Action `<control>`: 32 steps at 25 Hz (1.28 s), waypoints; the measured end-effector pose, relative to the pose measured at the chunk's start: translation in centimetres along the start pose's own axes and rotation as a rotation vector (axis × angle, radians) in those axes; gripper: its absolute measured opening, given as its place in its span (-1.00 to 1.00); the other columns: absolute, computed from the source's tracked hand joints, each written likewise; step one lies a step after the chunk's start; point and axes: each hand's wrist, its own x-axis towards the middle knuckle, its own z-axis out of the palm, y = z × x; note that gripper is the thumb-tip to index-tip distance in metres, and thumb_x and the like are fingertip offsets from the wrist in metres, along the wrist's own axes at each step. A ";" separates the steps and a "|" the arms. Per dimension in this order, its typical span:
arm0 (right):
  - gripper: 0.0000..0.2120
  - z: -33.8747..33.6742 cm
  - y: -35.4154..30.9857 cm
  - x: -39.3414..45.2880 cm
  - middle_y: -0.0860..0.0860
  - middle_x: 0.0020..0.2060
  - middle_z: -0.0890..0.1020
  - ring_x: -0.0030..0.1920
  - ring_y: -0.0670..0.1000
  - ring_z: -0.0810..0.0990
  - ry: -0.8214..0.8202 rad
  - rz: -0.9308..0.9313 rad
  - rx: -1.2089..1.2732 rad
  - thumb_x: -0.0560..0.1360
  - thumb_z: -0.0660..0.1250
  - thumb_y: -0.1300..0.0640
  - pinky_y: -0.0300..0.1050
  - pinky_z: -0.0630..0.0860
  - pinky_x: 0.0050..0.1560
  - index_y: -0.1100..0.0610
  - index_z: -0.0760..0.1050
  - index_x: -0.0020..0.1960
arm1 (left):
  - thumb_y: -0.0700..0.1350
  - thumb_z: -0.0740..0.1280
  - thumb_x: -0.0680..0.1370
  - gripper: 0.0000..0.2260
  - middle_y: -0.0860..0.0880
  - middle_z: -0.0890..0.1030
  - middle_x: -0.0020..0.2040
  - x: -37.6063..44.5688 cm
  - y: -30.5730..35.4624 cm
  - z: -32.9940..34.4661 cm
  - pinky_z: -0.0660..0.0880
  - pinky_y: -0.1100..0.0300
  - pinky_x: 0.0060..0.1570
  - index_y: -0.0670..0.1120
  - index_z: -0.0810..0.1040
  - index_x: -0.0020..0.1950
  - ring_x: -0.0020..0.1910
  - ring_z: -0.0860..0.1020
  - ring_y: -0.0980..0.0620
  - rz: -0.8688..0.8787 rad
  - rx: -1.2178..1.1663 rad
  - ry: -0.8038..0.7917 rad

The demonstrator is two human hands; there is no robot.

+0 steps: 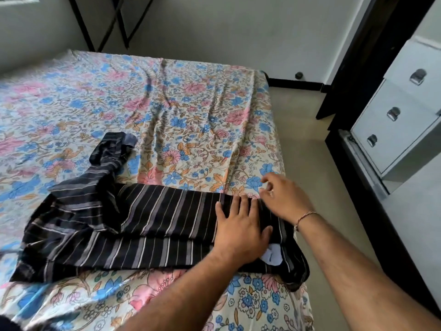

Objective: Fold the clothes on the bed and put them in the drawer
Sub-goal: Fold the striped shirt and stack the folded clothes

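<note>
A black shirt with grey and white stripes lies spread across the near part of the bed, one sleeve reaching toward the far left. My left hand presses flat on the shirt's right part, fingers straight. Just right of it, my right hand sits at the shirt's far right edge with fingers curled, seemingly pinching the fabric edge. A white label shows beside my left thumb.
A flowered sheet covers the bed. White drawers with metal handles stand at the right, across a strip of beige floor. A dark door frame rises beside them. Black folding legs lean on the far wall.
</note>
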 end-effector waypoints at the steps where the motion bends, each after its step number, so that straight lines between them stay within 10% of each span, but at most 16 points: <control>1: -0.76 0.7 -1.5 -0.2 -0.08 0.05 0.59 0.03 0.04 0.60 -0.005 -0.065 0.001 0.58 0.32 0.00 -0.04 0.55 0.03 -0.05 0.49 0.24 | 0.32 -0.01 0.65 -0.28 -0.10 0.01 0.72 -0.2 -1.3 -1.0 -0.16 -0.35 0.59 -0.01 -0.06 0.71 0.70 -0.07 -0.10 0.025 -0.034 0.002; 9: -0.78 6.5 -13.6 2.4 -0.11 0.01 0.57 -0.11 -0.11 0.57 0.029 -0.163 0.354 0.57 0.39 0.05 -0.16 0.54 -0.06 -0.02 0.53 0.20 | 0.28 0.21 0.58 -0.37 -0.02 0.22 0.66 -7.0 -22.4 -14.2 0.25 -0.13 0.55 0.10 0.26 0.62 0.62 0.23 -0.10 -0.175 0.203 0.178; 15: -0.76 12.8 -27.9 12.6 0.01 0.05 0.60 0.02 0.06 0.57 -0.014 -0.119 0.431 0.54 0.41 0.12 -0.17 0.41 0.01 0.10 0.55 0.20 | 0.17 0.31 0.62 -0.43 -0.10 0.42 0.49 -7.4 -33.8 -15.2 0.45 -0.07 0.35 -0.01 0.32 0.58 0.45 0.41 -0.17 -0.510 -0.304 0.327; 21: -0.73 17.3 -35.3 20.8 0.13 0.27 0.58 0.17 0.18 0.57 -0.019 -0.082 0.290 0.65 0.26 0.14 -0.02 0.51 0.13 0.13 0.49 0.33 | 0.05 0.24 0.64 -0.70 -0.09 0.63 0.27 -6.7 -38.3 -13.8 0.55 -0.06 0.17 0.03 0.50 0.35 0.23 0.58 -0.17 -0.465 -0.324 0.199; 27: -0.15 20.2 -38.2 26.9 0.11 0.53 0.38 0.43 0.22 0.44 -0.320 0.023 0.207 0.53 0.46 -0.15 0.12 0.41 0.43 0.09 0.10 0.63 | -0.24 0.16 0.57 -0.50 -0.07 0.62 0.33 -7.3 -41.7 -12.7 0.51 -0.03 0.26 0.12 0.39 0.47 0.27 0.57 -0.12 -0.398 -0.528 0.232; 32: -0.77 15.8 -37.1 23.5 0.22 0.11 0.71 0.13 0.23 0.70 -0.312 0.168 0.868 0.50 0.44 0.31 0.13 0.65 0.12 0.28 0.61 0.15 | -0.18 0.28 0.64 -0.45 0.02 0.41 0.55 -8.0 -43.9 -13.2 0.38 -0.03 0.46 0.09 0.27 0.62 0.48 0.42 0.02 -0.344 -0.648 0.602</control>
